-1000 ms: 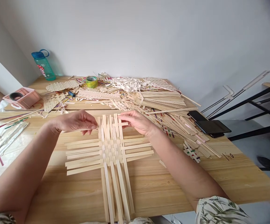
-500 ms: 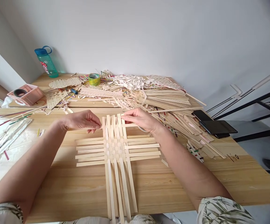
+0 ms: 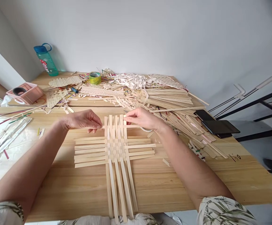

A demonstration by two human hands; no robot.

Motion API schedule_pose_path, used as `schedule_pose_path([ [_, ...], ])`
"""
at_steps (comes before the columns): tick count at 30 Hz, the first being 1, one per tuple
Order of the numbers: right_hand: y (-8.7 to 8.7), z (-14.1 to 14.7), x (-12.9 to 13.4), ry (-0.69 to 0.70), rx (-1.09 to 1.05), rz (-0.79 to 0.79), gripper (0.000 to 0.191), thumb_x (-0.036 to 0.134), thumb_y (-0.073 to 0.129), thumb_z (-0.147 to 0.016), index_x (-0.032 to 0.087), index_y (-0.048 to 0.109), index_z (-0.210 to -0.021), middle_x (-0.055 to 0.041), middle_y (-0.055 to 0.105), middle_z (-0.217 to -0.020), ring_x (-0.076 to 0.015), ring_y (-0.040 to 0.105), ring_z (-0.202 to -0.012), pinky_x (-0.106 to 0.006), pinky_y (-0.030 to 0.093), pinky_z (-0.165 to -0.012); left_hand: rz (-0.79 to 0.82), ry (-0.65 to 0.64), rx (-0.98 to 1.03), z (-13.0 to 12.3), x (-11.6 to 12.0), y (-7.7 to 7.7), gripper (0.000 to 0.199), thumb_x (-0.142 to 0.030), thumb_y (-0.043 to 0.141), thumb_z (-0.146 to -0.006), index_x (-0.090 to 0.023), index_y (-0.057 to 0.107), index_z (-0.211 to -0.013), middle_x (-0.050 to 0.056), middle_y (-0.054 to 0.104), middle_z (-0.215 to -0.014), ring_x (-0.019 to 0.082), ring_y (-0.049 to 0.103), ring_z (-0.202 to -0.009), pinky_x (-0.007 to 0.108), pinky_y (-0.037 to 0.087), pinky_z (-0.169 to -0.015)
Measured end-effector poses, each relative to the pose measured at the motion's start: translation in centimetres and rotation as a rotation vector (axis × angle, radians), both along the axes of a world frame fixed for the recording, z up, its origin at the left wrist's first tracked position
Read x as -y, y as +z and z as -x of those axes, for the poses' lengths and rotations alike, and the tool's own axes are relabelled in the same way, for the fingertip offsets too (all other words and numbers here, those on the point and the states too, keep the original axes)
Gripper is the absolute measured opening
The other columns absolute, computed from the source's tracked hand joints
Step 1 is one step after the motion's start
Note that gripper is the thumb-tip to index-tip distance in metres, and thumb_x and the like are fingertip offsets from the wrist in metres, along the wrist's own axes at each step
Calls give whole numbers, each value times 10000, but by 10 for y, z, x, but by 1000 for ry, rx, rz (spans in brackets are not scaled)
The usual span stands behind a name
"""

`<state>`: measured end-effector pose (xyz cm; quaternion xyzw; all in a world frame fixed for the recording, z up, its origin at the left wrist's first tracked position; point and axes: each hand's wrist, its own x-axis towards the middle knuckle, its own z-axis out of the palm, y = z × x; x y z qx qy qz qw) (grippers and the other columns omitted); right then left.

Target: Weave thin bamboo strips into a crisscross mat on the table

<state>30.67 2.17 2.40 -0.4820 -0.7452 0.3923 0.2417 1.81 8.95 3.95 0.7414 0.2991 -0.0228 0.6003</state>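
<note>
A cross of pale wooden strips lies before me, with a tight checkered woven centre [image 3: 114, 148] and long loose ends on its sides. My left hand [image 3: 86, 121] is closed in a pinch on the left end of a thin crosswise strip [image 3: 134, 126] threaded through the far upright strips. On the other side my right hand [image 3: 139, 118] has thumb and finger pinched at the top of the rightmost lengthwise strip [image 3: 125, 132]. The crosswise strip runs under that hand, where the palm side is hidden. Scissors [image 3: 146, 129] show partly beneath the right hand.
Behind the weave lie a bundle of strips [image 3: 167, 97], scraps and a yellow tape roll [image 3: 95, 78]. A pink basket [image 3: 32, 93] and a teal bottle [image 3: 48, 62] stand at the left. Black phones [image 3: 220, 126] rest at the right edge of the wooden table [image 3: 164, 187].
The woven cross has turned and shifted slightly, its right-hand strip ends now further left. Both hands keep their pinches in nearly the same place.
</note>
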Motion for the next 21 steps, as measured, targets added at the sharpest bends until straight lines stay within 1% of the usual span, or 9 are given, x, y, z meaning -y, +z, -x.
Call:
schedule_pose_path([
  [2,2,-3,-1,9,45,14,402,468,578,-892,163,641,-638,21,569,-622,-108,472,-599,-263,337,-610,1,-11,-21,5,-4,3,233,-362,722,-795,-132,754,-811,24,648,-654,121,546,-593,232,462,-570],
  [5,2,-4,-2,-12,26,37,371,464,587,-874,164,671,-673,-4,645,-677,-119,539,-637,-262,377,-636,-22,-17,-40,11,-7,3,235,-331,678,-827,-106,745,-825,19,641,-661,116,542,-613,227,454,-588],
  [8,-2,-2,-4,-8,27,61,358,457,595,-865,167,681,-674,-18,676,-690,-122,573,-645,-262,402,-651,-36,-18,-32,5,-2,0,246,-316,660,-837,-81,730,-826,9,624,-647,103,514,-599,219,433,-581],
  [13,-8,2,-5,-12,-2,100,350,443,602,-857,163,668,-659,-20,673,-676,-125,589,-645,-264,421,-650,21,-60,-2,-10,7,-8,256,-305,637,-853,-73,703,-769,0,597,-636,101,512,-581,225,426,-576],
  [15,-9,2,-5,-23,-42,119,348,449,602,-854,160,666,-670,-16,668,-686,-126,591,-656,-267,438,-662,14,-67,0,-9,3,-10,264,-312,644,-861,-71,713,-778,10,619,-654,110,542,-599,231,440,-597],
  [17,-10,3,-5,-43,-79,127,340,454,607,-847,161,668,-684,-13,663,-694,-131,595,-670,-275,460,-677,11,-37,-4,-4,-3,-13,264,-337,676,-849,-81,739,-841,20,646,-670,118,564,-611,235,455,-606],
  [19,-11,3,-5,-58,-112,131,332,456,612,-841,165,669,-692,-11,658,-698,-139,607,-689,-284,480,-691,32,1,-3,1,-10,-17,269,-362,723,-811,-107,762,-886,23,655,-660,119,564,-590,232,459,-583],
  [21,-12,5,-5,-58,-125,133,328,456,617,-840,170,668,-688,-13,660,-701,-146,617,-704,-289,494,-697,58,1,-7,3,-14,-21,256,-363,757,-774,-128,778,-875,26,653,-645,116,554,-566,223,453,-552],
])
